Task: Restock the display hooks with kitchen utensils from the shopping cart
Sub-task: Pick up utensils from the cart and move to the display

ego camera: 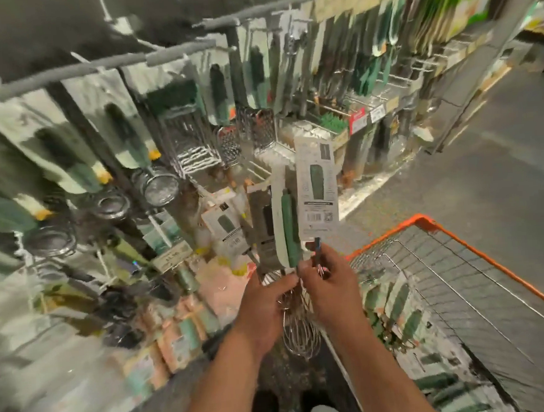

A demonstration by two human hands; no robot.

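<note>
Your left hand [264, 303] gripped a whisk [300, 329], its green handle [290, 227] rising above your fingers. Your right hand [331, 285] pinched a carded utensil [317, 189] just beside it. The shopping cart [480, 255] stood right of both grips.

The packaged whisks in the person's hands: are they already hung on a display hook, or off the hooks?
Off the hooks. Both the left hand and right hand grip the whisks in mid-air, cards pointing up.

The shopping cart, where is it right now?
Head view, lower right: the orange-rimmed shopping cart sits just right of the right hand, below the display hooks.
</note>
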